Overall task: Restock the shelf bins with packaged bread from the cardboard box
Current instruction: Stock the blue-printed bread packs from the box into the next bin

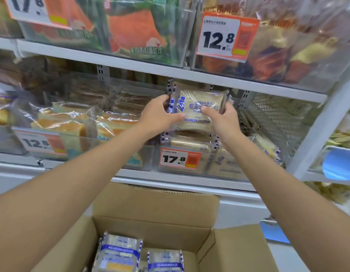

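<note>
A clear-wrapped bread pack (197,101) with blue print is held by both hands above the clear shelf bin (219,165) marked 17.8. My left hand (160,112) grips its left edge, and my right hand (221,118) grips its right lower side. Several packs of the same bread lie stacked in that bin below the held one. The open cardboard box (156,209) stands under my arms at the bottom, with more bread packs (119,252) upright inside it.
The bin to the left (72,134) holds orange-crusted bread behind a 12.8 tag. A wire mesh divider (272,114) stands right of the 17.8 bin. The upper shelf (150,67) carries bins of watermelon-print toast and a 12.8 tag (223,36). Snack bags sit at far right.
</note>
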Available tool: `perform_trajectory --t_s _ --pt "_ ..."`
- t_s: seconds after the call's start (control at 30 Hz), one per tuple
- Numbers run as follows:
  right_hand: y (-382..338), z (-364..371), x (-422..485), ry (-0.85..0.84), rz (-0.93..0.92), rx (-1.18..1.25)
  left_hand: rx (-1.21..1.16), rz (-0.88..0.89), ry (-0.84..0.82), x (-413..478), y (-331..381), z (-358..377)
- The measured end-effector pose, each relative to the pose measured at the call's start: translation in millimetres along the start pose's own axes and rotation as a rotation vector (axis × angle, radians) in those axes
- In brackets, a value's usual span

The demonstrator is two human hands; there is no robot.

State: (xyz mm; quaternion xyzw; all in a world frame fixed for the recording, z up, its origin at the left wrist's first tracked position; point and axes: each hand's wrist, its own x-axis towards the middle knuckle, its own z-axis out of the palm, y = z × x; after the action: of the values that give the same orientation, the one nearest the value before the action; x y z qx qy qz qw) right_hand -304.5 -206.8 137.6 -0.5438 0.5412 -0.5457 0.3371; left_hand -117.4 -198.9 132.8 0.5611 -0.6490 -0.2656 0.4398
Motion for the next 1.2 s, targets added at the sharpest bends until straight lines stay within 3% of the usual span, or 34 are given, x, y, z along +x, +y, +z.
perform_trajectory --t_s 0.23,0.47,0.6,0.77,0.87,1.07,1.2 --pt "18 23 54 -0.115 0.091 -0.070 -0.003 -0.023 -0.016 65 -19 11" --pt "26 18 60 -0.118 -0.088 -0.174 -0.127 -0.005 -0.013 77 -23 9" --pt "28 12 59 -0.126 -0.058 -0.299 -0.132 -0.045 -0.030 73 -19 3" --pt "28 9 52 -0.024 -0.169 -0.506 -0.142 -0.048 0.152 64 -29 0" --pt "26 9 46 -0.073 -0.260 -0.582 -0.106 -0.037 0.172 63 -33 2" --pt "23 10 45 -0.116 -0.211 -0.625 -0.051 -0.071 0.156 63 -30 2" --pt "22 6 36 -0.123 -0.201 -0.614 0.092 0.002 0.317 36 -23 -1"
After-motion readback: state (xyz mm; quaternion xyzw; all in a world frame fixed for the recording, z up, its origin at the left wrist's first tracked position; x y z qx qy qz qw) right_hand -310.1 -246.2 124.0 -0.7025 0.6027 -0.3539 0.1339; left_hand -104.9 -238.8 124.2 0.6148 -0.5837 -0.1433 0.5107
